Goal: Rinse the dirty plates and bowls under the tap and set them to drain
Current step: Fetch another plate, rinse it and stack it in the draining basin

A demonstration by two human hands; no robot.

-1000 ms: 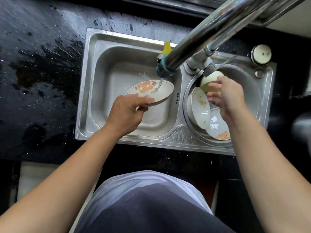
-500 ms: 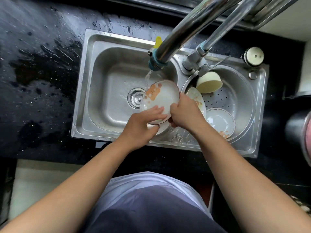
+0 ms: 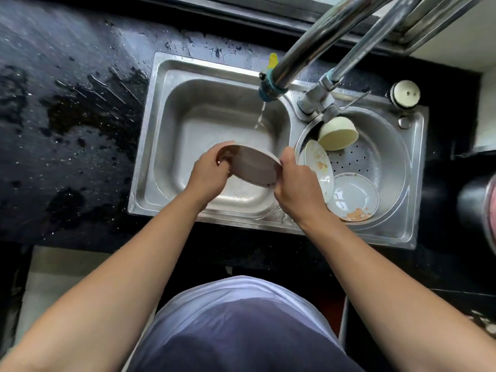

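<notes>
Plate [image 3: 251,167] sits between my two hands over the square basin [image 3: 188,124], turned so I see its brown underside, tilted with the far edge higher. My left hand [image 3: 208,173] is closed on the plate's left rim, fingers curled over the far edge. My right hand [image 3: 296,187] grips the right rim, thumb pointing up along the edge. I cannot see the plate's face from here.

Just beyond my hands, a thin stream of water [image 3: 259,116] falls from the tap nozzle [image 3: 269,89], which wears a blue collar and a yellow tab. The stream comes down beyond the plate's far edge; I cannot tell whether it touches the plate.

Right beside my right hand is the round draining basin [image 3: 394,146] with a perforated floor. In it, a patterned plate [image 3: 318,159] leans on edge close to my right knuckles. Beyond that, a cream bowl [image 3: 338,134] lies tipped on its side under the tap base. Nearer me, to the right of my right wrist, a white bowl [image 3: 354,197] rests open side up, with lettering on its rim and an orange print at its near edge.

To the left of my left hand, outside the sink, the black table [image 3: 67,116] is wet with puddles and splashes. A round white cap [image 3: 405,93] sits at the sink's far right corner.
</notes>
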